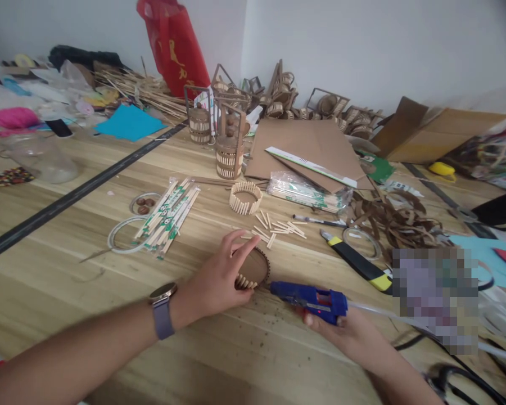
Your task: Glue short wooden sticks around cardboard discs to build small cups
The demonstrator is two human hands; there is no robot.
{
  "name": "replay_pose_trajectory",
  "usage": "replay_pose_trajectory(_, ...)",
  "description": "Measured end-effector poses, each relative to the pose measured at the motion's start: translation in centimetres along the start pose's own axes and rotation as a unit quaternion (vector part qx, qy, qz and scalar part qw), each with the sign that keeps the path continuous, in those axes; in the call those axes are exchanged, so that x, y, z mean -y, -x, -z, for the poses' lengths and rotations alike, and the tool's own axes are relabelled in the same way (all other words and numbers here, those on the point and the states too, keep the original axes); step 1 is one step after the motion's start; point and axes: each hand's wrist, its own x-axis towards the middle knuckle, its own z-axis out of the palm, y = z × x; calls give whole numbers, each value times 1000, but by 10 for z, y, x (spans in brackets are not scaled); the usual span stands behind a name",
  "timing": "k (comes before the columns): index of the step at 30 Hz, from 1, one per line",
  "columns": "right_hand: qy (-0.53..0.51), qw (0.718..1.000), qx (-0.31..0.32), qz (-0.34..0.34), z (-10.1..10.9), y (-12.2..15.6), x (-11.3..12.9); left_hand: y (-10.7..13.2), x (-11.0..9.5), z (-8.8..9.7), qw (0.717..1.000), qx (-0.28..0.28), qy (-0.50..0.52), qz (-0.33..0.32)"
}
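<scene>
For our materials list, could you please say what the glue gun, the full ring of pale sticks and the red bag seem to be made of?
Glue gun: probably hard plastic; smooth, moulded blue shell. Ring of pale sticks: likely bare wood; matt, cream-coloured. Red bag: perhaps fabric or thin plastic; soft creases, finish unclear.

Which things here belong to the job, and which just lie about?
Likely the job: blue glue gun in right hand; round brown piece at left hand; loose short sticks.
Likely just lying about: red bag; pink bundle; clear jar; blue sheets.
</scene>
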Motion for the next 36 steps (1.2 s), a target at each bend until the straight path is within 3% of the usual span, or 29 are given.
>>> replay_pose_trajectory(9,93,994,-29,39,-5,0,3,-1,1,-2,1000,-1,-4,3)
replay_pose_trajectory(16,99,993,-7,67,-7,-1,6,-1,1,-1,1000,-4,-1,1)
replay_pose_trajectory(25,129,984,-33,119,-9,-1,7,-1,1,-2,1000,0,-14,-2)
replay_pose_trajectory(36,149,980,-39,130,-11,0,3,-1,2,-3,1000,-1,-11,1)
